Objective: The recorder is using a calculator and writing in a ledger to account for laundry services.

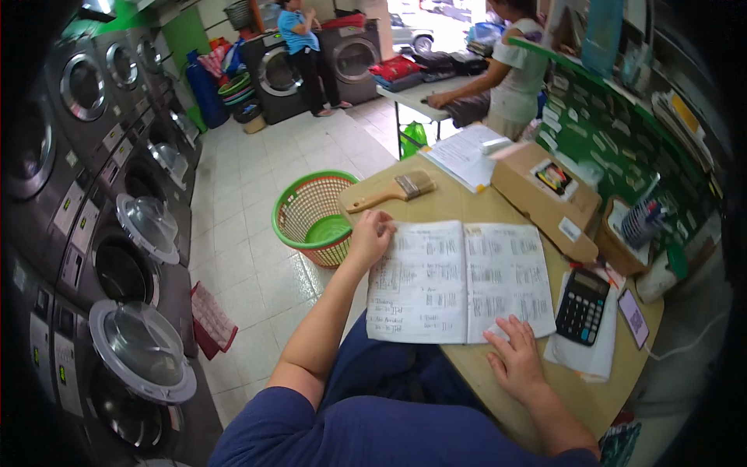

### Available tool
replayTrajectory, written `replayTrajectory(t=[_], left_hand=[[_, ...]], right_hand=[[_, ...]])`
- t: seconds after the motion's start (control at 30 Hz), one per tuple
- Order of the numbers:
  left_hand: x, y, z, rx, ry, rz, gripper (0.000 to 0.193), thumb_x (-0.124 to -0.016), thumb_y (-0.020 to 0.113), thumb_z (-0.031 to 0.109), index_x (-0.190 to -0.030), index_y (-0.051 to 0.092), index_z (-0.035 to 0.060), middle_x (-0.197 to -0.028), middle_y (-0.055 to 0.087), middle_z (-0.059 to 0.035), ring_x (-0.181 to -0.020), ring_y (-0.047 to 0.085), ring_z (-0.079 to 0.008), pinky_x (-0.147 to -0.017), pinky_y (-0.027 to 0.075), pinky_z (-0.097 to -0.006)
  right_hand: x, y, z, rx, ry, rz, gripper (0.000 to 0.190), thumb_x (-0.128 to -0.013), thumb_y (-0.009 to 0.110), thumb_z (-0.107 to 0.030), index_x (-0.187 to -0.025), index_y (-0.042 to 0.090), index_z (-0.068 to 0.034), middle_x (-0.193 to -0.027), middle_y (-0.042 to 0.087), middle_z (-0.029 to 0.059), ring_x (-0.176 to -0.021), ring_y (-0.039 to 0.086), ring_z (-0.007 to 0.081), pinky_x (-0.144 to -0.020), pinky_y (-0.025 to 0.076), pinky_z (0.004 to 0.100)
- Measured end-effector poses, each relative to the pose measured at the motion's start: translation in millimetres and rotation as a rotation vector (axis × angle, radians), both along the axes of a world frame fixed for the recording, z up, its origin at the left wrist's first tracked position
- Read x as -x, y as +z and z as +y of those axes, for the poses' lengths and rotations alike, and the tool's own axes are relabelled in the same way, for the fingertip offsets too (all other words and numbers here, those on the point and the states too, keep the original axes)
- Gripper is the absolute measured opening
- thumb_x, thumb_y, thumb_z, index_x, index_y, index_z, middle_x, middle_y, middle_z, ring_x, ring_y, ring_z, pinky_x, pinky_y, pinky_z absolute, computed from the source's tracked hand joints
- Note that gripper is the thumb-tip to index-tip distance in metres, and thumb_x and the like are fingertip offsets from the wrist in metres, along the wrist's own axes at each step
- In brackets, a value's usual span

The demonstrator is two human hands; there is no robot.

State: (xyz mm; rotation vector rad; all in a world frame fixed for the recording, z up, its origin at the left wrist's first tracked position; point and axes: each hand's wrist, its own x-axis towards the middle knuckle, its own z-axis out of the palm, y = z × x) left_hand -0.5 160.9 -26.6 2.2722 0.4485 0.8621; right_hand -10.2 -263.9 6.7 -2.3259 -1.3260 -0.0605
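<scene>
An open notebook [465, 283] with handwritten pages lies before me, partly over the edge of a tan table [525, 397]. At its upper left corner is my left hand [373, 233], fingers curled at the page edge; whether it grips the page is unclear. My right hand [516, 356] rests with spread fingers on the lower edge of the right page, holding nothing. Beyond the notebook lies a wide paintbrush [402, 190] with a wooden handle. A black calculator [582, 306] sits on papers to the right, beside a phone [634, 318] with a cable.
A cardboard box [545, 198], a paper stack [467, 153] and a basket with pens [621, 233] stand on the table. A green and red laundry basket [312, 219] is on the floor. Washing machines with some open doors [143, 350] line the left. Two people stand farther back, one handling dark clothing.
</scene>
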Motion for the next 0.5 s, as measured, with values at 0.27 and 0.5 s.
replayTrajectory(t=[0.27,0.5], left_hand=[[4.3,-3.1,-22.4,-0.038,-0.068,0.018,0.015,-0.086,0.070,0.005,-0.101,0.067,0.0038,-0.105,0.061,-0.0150,-0.101,0.061,-0.0364,-0.088,0.051,-0.0441],[-2.2,-4.9,-18.3,-0.384,0.074,0.087,0.011,-0.085,0.069,0.009,-0.094,0.064,0.0067,-0.097,0.062,-0.0133,-0.096,0.062,-0.0350,-0.083,0.050,-0.0476]], right_hand=[[5.6,-3.0,-6.0,0.005,0.008,0.028,0.041,-0.087,0.070,-0.018,-0.128,0.068,-0.013,-0.144,0.052,0.0169,-0.139,0.043,0.0389,-0.118,0.027,0.0557],[0.9,1.5,-5.3,0.026,0.022,0.044,0.044,-0.088,0.070,-0.021,-0.130,0.066,-0.013,-0.145,0.051,0.0159,-0.141,0.041,0.0379,-0.119,0.026,0.0555]])
